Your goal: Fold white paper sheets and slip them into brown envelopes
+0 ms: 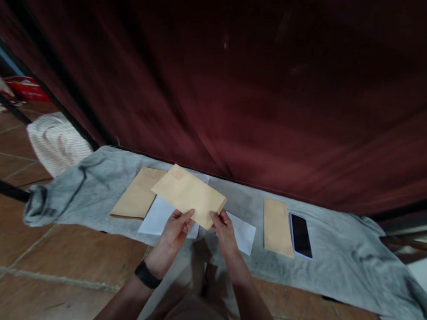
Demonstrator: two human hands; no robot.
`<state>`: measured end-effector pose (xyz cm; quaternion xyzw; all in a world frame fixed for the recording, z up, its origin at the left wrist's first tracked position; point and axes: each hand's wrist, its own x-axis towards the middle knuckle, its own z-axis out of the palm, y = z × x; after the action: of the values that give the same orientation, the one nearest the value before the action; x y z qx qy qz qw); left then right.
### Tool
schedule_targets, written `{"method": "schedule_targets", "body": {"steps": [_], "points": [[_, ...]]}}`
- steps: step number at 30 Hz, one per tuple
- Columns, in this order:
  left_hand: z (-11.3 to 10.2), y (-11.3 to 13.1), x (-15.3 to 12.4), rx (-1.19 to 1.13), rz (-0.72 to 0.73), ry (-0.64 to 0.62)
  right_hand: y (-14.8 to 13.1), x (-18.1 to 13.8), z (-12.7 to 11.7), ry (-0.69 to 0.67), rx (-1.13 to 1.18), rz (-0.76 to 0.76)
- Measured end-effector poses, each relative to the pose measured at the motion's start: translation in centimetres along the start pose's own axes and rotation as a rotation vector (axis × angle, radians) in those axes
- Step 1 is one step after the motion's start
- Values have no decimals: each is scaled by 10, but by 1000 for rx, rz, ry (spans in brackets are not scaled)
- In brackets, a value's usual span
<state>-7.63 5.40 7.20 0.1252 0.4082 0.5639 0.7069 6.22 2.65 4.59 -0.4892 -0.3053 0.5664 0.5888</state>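
Between my two hands is a tan paper envelope (pixel 189 192), tilted, with a small reddish print near its upper left corner. My left hand (pixel 177 227) pinches its lower edge, thumb on top. At the right end, my right hand (pixel 224 226) grips the corner by what looks like the flap; the fingers behind are hidden. Below the envelope lie white paper sheets (pixel 156 219), partly covered by it. Another white sheet (pixel 244 232) shows beside my right hand. A stack of tan envelopes (pixel 136 196) rests to the left.
A grey cloth (pixel 336 259) covers the narrow surface. On its right side lie a single tan envelope (pixel 278 226) and a phone (pixel 301 235) with a dark screen. A dark red curtain (pixel 237 109) hangs behind. Striped fabric (pixel 60 141) hangs at the left, above the tiled floor (pixel 67 262).
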Motion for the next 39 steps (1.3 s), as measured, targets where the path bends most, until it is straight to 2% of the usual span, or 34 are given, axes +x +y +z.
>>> {"method": "schedule_targets", "body": {"steps": [5,9,13,15,20,28,33,39], "points": [[-7,18,-7,-9,8,75,-15,2,14,-70,6,43],[-21,43,-4,-46,14,69,-26,-1,5,-151,-31,89],[-26,75,-2,-26,104,154,-32,0,-2,-163,-40,139],[-25,82,-3,-20,130,178,-32,-1,-3,-176,-12,150],[-25,66,-8,-23,63,167,-30,-8,-9,-204,36,144],[-26,39,-13,50,-22,-34,-25,-14,-50,-176,-92,43],[-21,32,-15,95,-33,-3,-29,-18,-66,-109,-225,-117],[-20,28,-13,100,-127,89,-32,-21,-66,-56,-199,-144]]}}
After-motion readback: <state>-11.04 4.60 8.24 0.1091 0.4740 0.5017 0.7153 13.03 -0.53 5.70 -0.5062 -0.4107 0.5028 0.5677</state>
